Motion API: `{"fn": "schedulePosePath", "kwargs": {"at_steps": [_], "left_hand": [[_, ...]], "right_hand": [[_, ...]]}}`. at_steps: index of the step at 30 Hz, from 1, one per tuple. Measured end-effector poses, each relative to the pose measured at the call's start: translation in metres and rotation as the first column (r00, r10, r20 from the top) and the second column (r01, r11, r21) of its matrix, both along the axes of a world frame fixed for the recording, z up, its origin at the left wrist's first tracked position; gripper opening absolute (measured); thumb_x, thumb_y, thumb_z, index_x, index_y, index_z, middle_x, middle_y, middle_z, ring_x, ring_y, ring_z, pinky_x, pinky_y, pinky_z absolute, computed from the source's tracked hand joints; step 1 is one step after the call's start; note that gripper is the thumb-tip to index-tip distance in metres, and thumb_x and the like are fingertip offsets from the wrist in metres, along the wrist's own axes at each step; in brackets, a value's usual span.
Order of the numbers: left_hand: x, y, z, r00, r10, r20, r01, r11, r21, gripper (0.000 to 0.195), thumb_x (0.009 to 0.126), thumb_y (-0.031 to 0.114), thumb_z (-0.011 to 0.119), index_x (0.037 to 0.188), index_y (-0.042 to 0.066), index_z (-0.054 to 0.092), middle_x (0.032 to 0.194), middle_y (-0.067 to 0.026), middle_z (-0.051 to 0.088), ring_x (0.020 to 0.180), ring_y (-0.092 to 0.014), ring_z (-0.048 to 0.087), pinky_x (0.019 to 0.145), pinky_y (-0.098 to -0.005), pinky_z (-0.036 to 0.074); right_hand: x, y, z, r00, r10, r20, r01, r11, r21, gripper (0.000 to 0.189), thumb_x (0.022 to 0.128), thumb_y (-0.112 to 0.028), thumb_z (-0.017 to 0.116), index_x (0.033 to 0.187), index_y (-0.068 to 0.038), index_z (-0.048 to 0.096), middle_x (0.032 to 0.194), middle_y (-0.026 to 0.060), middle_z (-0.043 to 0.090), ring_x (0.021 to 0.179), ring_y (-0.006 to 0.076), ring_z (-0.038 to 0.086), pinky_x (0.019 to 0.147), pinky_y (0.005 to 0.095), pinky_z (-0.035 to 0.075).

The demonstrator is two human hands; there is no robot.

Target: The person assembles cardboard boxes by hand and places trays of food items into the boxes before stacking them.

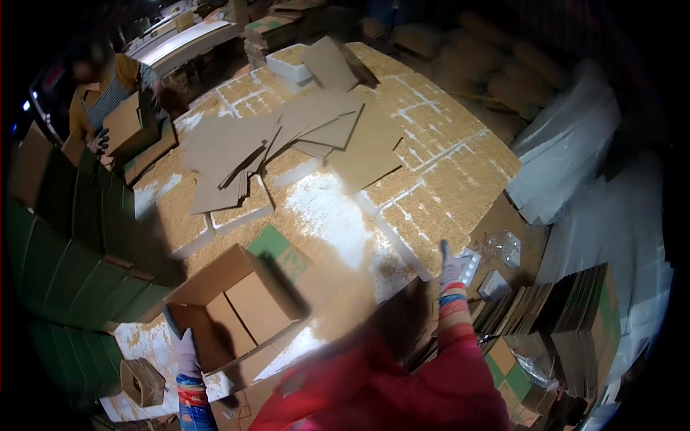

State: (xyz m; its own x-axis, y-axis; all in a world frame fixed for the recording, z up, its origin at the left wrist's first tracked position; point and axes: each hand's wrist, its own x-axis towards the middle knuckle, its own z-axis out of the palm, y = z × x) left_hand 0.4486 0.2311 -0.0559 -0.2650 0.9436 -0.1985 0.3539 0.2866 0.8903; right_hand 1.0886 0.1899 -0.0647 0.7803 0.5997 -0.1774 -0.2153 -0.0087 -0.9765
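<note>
An open cardboard box (259, 307) stands before me, its inside bare with a seam across the bottom. My left hand (187, 350), in a pale glove with dark fingertips, grips the near left wall of this box. Farther right, my right hand (453, 266) is stretched out at the table's right edge, gloved the same way. A small white piece with round marks (470, 266) is against its right side; whether the fingers hold it is not clear. Beneath both is a work surface of white foam boxes (401, 245) filled with sawdust-like material (447, 215).
Flat cardboard sheets (307, 129) lie spread mid-table. Green cartons (54, 269) are stacked at left, near a co-worker (108, 102) handling a box. Folded cartons (571, 323) and plastic sheeting (566, 145) are at right. A small cardboard box (143, 382) sits lower left.
</note>
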Motion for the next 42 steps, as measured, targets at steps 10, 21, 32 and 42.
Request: {"fn": "schedulePosePath", "kwargs": {"at_steps": [10, 21, 32, 42], "left_hand": [[0.027, -0.002, 0.009, 0.996, -0.036, -0.076, 0.051, 0.975, 0.216, 0.076, 0.078, -0.003, 0.046, 0.148, 0.004, 0.017, 0.148, -0.0149, 0.029, 0.135, -0.025, 0.03, 0.112, -0.0309, 0.023], [0.046, 0.013, -0.002, 0.469, 0.203, 0.86, -0.388, 0.921, -0.006, 0.045, 0.092, 0.02, 0.054, 0.131, 0.001, 0.044, 0.135, -0.0128, 0.045, 0.124, -0.025, 0.043, 0.102, -0.0323, 0.037], [0.047, -0.013, -0.001, 0.964, 0.211, 0.164, -0.267, 0.794, 0.546, 0.042, 0.094, 0.024, 0.053, 0.131, 0.004, 0.049, 0.106, -0.0127, 0.063, 0.086, -0.019, 0.058, 0.078, -0.0315, 0.048], [-0.148, -0.103, 0.006, 0.3, 0.199, -0.933, -0.584, 0.812, -0.015, 0.088, 0.08, 0.058, 0.047, 0.146, 0.006, 0.023, 0.151, -0.0184, 0.024, 0.141, -0.034, 0.017, 0.112, -0.0573, 0.002]], "right_hand": [[-0.027, -0.042, 0.009, 0.881, 0.307, -0.36, -0.189, 0.926, 0.326, 0.049, 0.092, -0.02, 0.056, 0.134, -0.002, 0.039, 0.123, 0.016, 0.054, 0.108, 0.0307, 0.058, 0.091, 0.0426, 0.052], [-0.278, 0.085, 0.096, 0.199, 0.87, -0.451, -0.798, 0.41, 0.441, 0.043, 0.09, -0.02, 0.06, 0.128, -0.001, 0.05, 0.118, 0.0106, 0.059, 0.105, 0.0204, 0.059, 0.087, 0.0319, 0.051], [-0.296, 0.112, 0.063, 0.024, 0.915, -0.402, -0.998, 0.043, 0.039, 0.057, 0.085, -0.019, 0.063, 0.136, -0.006, 0.041, 0.123, 0.0132, 0.057, 0.107, 0.0305, 0.06, 0.089, 0.0455, 0.052], [-0.326, 0.104, 0.049, -0.288, 0.435, 0.853, -0.655, 0.56, -0.507, 0.07, 0.07, -0.024, 0.073, 0.128, 0.002, 0.046, 0.128, 0.0247, 0.046, 0.121, 0.036, 0.042, 0.104, 0.0421, 0.033]]}}
